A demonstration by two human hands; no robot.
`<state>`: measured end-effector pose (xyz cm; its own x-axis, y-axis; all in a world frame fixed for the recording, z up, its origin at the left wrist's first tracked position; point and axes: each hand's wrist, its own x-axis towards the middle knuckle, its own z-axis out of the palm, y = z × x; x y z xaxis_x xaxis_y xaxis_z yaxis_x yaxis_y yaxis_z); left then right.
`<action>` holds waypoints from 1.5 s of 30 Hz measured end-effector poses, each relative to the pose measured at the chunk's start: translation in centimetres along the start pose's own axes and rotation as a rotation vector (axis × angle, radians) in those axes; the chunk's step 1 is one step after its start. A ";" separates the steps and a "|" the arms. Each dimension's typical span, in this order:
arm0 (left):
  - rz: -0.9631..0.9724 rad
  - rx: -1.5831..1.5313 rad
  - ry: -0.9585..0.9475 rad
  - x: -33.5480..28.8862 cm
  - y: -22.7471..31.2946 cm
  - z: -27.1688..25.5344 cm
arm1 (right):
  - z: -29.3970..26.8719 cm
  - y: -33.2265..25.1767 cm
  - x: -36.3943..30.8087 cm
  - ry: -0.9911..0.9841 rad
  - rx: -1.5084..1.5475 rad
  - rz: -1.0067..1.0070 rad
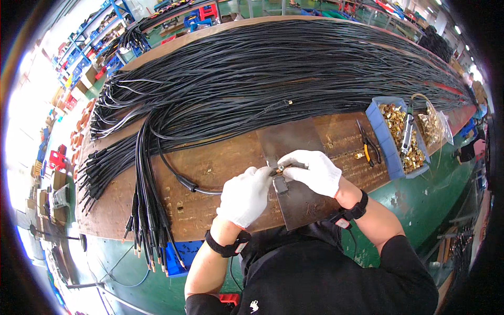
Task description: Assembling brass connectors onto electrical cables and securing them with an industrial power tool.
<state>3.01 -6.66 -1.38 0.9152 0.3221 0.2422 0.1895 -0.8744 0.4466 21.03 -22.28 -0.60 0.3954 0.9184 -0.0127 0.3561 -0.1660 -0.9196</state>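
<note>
Fingers of both gloved hands are closed in a tight pinch: by the left hand [243, 197] a black cable [208, 192] seems to be held near its end, and by the right hand [313, 171] a small brass fitting [281, 168] appears to be gripped at that same end. Whether the two parts are already joined cannot be told, since most of the contact is covered by fingertips. The pair is held just above a dark metal plate [306, 207], which is laid across the bench [231, 152] toward the middle of its near edge; beside the fingertips a small grey block [282, 185] is seen on the plate.

As far as can be judged, little has been finished. One brass end [289, 102] is seen on the near side of the large cable pile [252, 68], which is spread along the bench's far edge. By contrast, a bunch of cables [145, 194] is draped over the near edge toward the left corner, with bare copper-coloured tips [159, 260] and no fittings made out on them. Plenty of loose brass fittings [395, 118] are left in the blue bin [381, 137] at the bench's right end, and orange-handled pliers [369, 149] are laid down just beside it, not in use.
</note>
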 end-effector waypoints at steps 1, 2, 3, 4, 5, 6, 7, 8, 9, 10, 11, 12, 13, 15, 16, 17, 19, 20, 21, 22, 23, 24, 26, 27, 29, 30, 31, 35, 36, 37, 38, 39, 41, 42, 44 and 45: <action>0.000 0.001 -0.002 0.1 -0.1 0.1 | 0.2 0.2 0.1 0.011 -0.022 -0.038; -0.001 0.000 0.000 0.1 -0.3 0.2 | 0.2 0.1 0.2 0.010 -0.024 -0.039; 0.004 -0.011 0.018 0.1 -0.6 0.3 | 0.3 0.1 0.4 0.019 -0.088 -0.081; 0.008 -0.021 0.035 0.1 -0.8 0.3 | 0.4 0.1 0.6 0.029 -0.151 -0.123; 0.004 -0.021 0.037 0.1 -0.9 0.2 | 0.4 0.1 0.8 0.024 -0.152 -0.124; 0.005 -0.021 0.030 0.3 -1.0 0.2 | 0.4 0.2 0.9 0.026 -0.158 -0.129; 0.007 -0.022 0.022 0.4 -1.1 0.2 | 0.5 0.3 1.0 0.028 -0.163 -0.134; 0.005 -0.025 0.023 0.5 -1.3 0.3 | 0.5 0.4 1.1 0.026 -0.166 -0.132; 0.002 -0.016 0.015 0.5 -1.4 0.4 | 0.5 0.6 1.3 0.051 -0.289 -0.209; -0.002 -0.008 0.006 0.5 -1.6 0.5 | 0.6 0.8 1.5 0.075 -0.413 -0.286; -0.003 -0.012 0.007 0.5 -1.8 0.7 | 0.7 1.0 1.6 0.072 -0.415 -0.284; -0.013 0.011 -0.033 0.5 -2.0 0.8 | 0.9 1.1 1.7 0.088 -0.469 -0.317; -0.023 0.033 -0.074 0.5 -2.2 1.0 | 1.1 1.3 1.8 0.104 -0.523 -0.349; -0.013 0.023 -0.072 0.4 -2.4 1.6 | 1.4 1.8 1.9 0.098 -0.570 -0.358; -0.001 0.018 -0.071 0.3 -2.6 1.8 | 1.5 1.9 1.9 0.095 -0.613 -0.369; -0.005 0.015 -0.070 0.3 -2.6 2.0 | 1.5 1.9 1.9 0.089 -0.615 -0.368; -0.025 0.045 -0.114 0.5 -2.7 2.4 | 1.5 2.0 1.8 0.078 -0.565 -0.314; -0.032 0.042 -0.115 0.5 -2.8 2.4 | 1.6 2.2 2.0 0.071 -0.564 -0.313; -0.034 0.035 -0.115 0.6 -2.9 2.4 | 1.6 2.6 2.1 0.080 -0.513 -0.230; -0.037 0.029 -0.115 0.6 -2.9 2.5 | 1.7 2.8 2.2 0.089 -0.462 -0.147; -0.039 0.024 -0.118 0.7 -3.0 2.6 | 1.7 2.8 2.2 0.086 -0.463 -0.141; -0.037 0.004 -0.116 0.7 -3.2 2.5 | 1.9 2.4 2.3 0.070 -0.482 -0.108; -0.039 -0.016 -0.114 0.6 -3.5 2.5 | 2.0 2.1 2.5 0.050 -0.499 -0.075; -0.032 -0.051 -0.097 0.5 -3.6 2.6 | 1.9 2.0 2.5 0.041 -0.478 -0.064; -0.026 -0.087 -0.080 0.5 -3.7 2.8 | 1.8 2.1 2.7 0.031 -0.458 -0.052; -0.035 -0.056 -0.091 0.5 -3.7 2.9 | 1.8 2.3 2.8 0.025 -0.467 -0.064; -0.042 -0.025 -0.102 0.6 -3.7 3.1 | 1.8 2.3 2.8 0.021 -0.477 -0.077; 0.069 -0.050 -0.055 1.8 -2.7 3.1 | 0.3 2.2 1.9 0.064 -0.540 -0.040; 0.042 -0.017 -0.062 1.7 -2.3 2.6 | -0.1 2.1 1.6 0.046 -0.491 -0.095; 0.021 0.006 -0.068 1.9 -2.1 2.6 | -1.1 2.2 1.3 0.030 -0.452 -0.144; 0.037 0.008 -0.028 1.7 -2.3 3.1 | -2.4 1.9 0.7 0.052 -0.393 -0.132; 0.042 0.020 0.018 1.0 -2.8 2.8 | -3.9 0.5 0.1 0.080 -0.365 -0.044; 0.013 0.014 0.018 -0.1 -3.4 2.6 | -8.8 0.4 -1.1 0.231 -0.552 -0.107; 0.048 0.000 0.025 -0.1 -3.3 2.5 | -12.0 0.3 -1.9 0.310 -0.713 -0.111; -0.002 0.020 -0.040 0.2 -3.3 2.5 | -18.5 2.7 -4.4 0.612 -1.042 0.032; 0.011 0.015 -0.035 0.3 -3.3 2.6 | -20.8 2.3 -5.7 0.715 -1.089 0.366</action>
<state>3.62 -4.59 -5.05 0.9292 0.2996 0.2162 0.1846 -0.8833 0.4308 37.21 -35.38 5.57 0.8428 0.4294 0.3244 0.4888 -0.8631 -0.1274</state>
